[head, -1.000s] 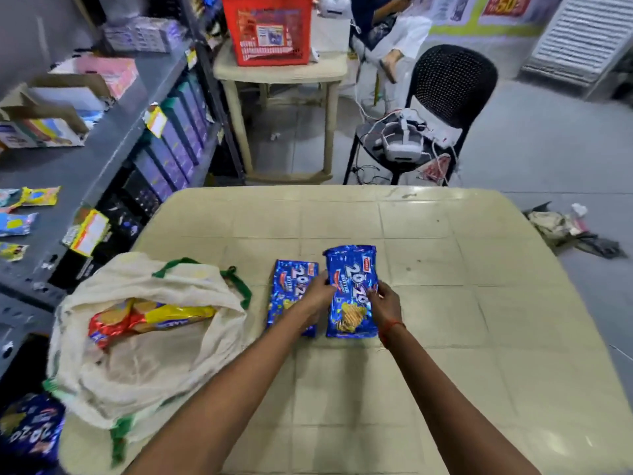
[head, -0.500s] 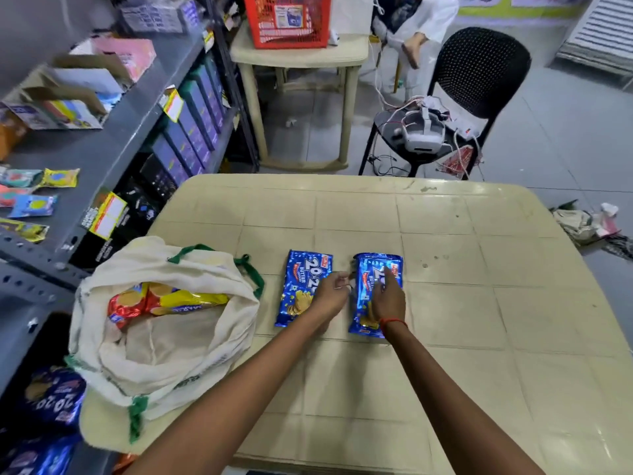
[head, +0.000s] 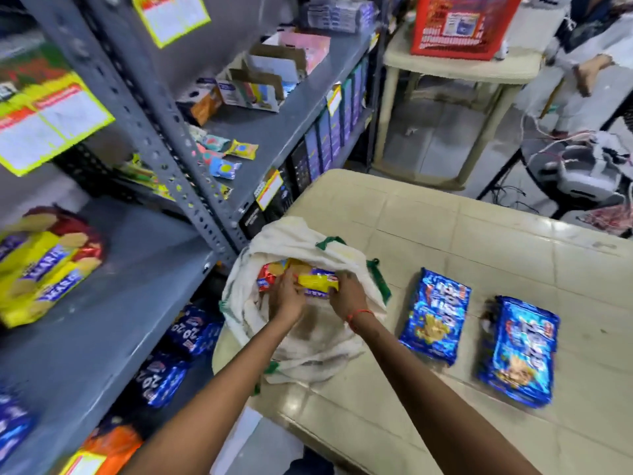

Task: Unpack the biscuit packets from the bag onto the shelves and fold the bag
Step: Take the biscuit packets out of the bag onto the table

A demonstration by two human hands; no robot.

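Cloth bag (head: 308, 245), off-white w/ green trim, soft and crumpled, sits open at the table (head: 479, 234) corner nearest the grey metal shelves (head: 113, 303). Inside it: a glossy yellow-and-red biscuit packet (head: 317, 282). Left hand (head: 287, 298) and right hand (head: 347, 296) both in the bag mouth, close together, fingers closed on that packet. Right of the bag, 2 shiny blue packets (head: 433, 317) lie flat on the table, side by side, apart.

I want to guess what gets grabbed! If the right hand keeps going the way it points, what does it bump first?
Probably the yellow packet in the bag; the right hand already seems to touch it.
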